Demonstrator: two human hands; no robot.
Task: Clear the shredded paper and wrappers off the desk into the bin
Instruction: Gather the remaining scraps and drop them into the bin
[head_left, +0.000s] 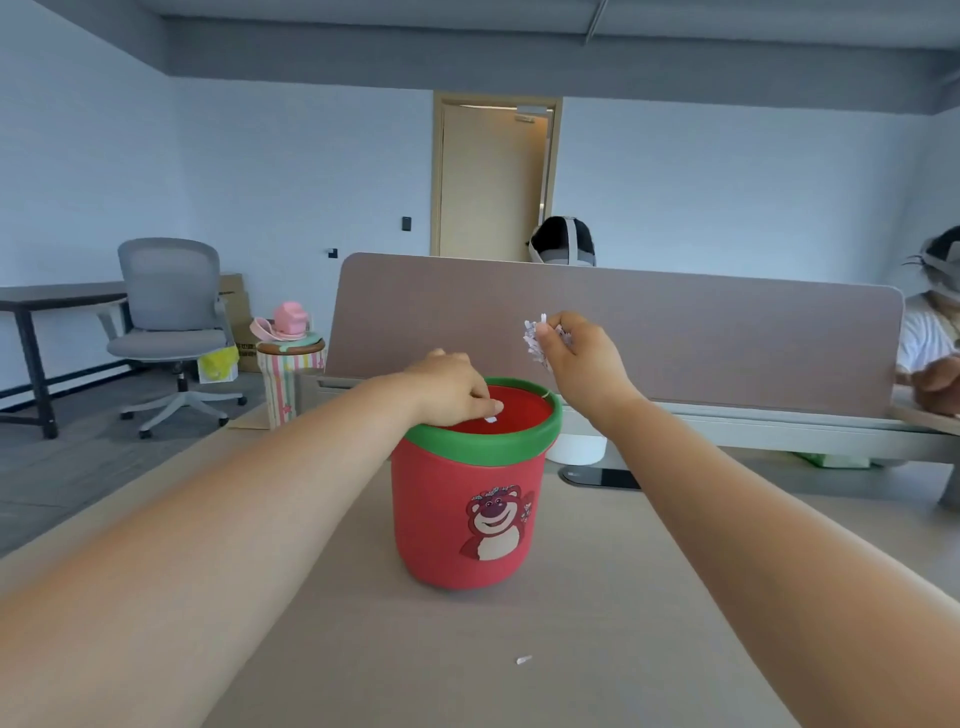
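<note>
A red bin (457, 519) with a green rim and a bear picture stands on the beige desk (597, 623). My left hand (449, 387) hangs over the bin's mouth, fingers curled down, with a small white paper scrap (493, 413) at its fingertips inside the rim. My right hand (579, 358) is raised just right of the bin and grips a clump of shredded paper (535, 338). One small white shred (523, 660) lies on the desk in front of the bin.
A grey-brown divider panel (675, 338) stands behind the bin. A white cup (576, 449) and a dark flat device (597, 477) sit to the bin's right. Two people sit beyond the divider. An office chair (171, 332) stands at the left.
</note>
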